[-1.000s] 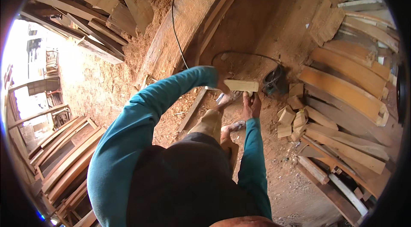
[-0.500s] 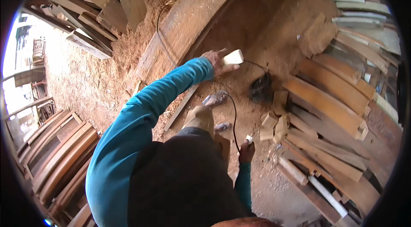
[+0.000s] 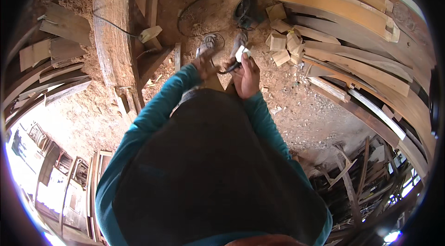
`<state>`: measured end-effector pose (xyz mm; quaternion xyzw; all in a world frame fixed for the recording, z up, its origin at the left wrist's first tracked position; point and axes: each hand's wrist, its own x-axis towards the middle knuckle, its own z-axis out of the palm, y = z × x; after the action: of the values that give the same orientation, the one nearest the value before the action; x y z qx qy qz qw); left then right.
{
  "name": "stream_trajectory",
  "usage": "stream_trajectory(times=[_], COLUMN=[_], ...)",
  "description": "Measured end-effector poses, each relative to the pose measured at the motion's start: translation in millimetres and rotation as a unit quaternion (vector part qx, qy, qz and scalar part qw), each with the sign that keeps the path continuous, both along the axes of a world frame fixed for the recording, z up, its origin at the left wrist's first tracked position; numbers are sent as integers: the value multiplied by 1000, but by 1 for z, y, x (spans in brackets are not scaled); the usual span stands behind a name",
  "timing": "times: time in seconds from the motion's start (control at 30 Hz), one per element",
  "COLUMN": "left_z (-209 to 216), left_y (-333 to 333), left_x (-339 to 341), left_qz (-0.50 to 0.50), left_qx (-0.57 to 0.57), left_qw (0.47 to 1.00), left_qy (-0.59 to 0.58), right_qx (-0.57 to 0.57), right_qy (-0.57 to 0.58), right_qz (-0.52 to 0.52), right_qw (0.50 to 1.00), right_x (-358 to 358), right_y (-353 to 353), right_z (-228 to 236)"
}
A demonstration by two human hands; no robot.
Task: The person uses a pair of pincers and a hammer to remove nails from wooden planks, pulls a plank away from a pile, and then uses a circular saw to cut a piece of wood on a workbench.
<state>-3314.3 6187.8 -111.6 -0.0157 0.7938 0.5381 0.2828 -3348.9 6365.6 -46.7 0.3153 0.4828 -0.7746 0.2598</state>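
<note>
My right hand (image 3: 246, 78) is closed around a small white block-shaped piece (image 3: 241, 53), held in front of my lap. A short dark cord (image 3: 228, 69) runs from it toward my left hand (image 3: 204, 65), which is curled close beside it over my knee; its grip is hidden. Both arms are in teal sleeves. My sandalled feet (image 3: 207, 43) rest on the sawdust floor just beyond the hands. A pale wooden block (image 3: 151, 33) lies on the big curved beam (image 3: 107, 28) to the left, apart from both hands.
A dark power tool (image 3: 244, 10) with a looped cable (image 3: 194, 5) lies ahead of my feet. Several small wooden offcuts (image 3: 281, 42) lie to its right. Long curved planks (image 3: 352, 19) are stacked along the right, with more planks (image 3: 55, 51) at the left.
My left hand reached out with the pale wooden block, left it on the curved beam and drew back beside my right hand. My right hand has come up holding the white piece.
</note>
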Motion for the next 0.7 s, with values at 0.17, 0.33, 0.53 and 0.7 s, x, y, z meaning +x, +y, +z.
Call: stream_trajectory(times=[0.17, 0.33, 0.53, 0.7], left_z=[-2, -42, -9, -52], left_y=[28, 46, 101, 119], left_x=[54, 157, 170, 223], left_qz=[65, 294, 506, 315], left_qx=[101, -220, -247, -355], left_qw=[987, 924, 814, 869], left_qy=[-105, -109, -143, -140], right_qx=[-153, 22, 286, 425], right_qy=[-23, 26, 256, 331], right_qz=[33, 366, 742, 665], right_qw=[987, 930, 549, 518], right_x=[-28, -44, -32, -22], right_y=[10, 50, 106, 160], right_z=[-23, -127, -345, -562])
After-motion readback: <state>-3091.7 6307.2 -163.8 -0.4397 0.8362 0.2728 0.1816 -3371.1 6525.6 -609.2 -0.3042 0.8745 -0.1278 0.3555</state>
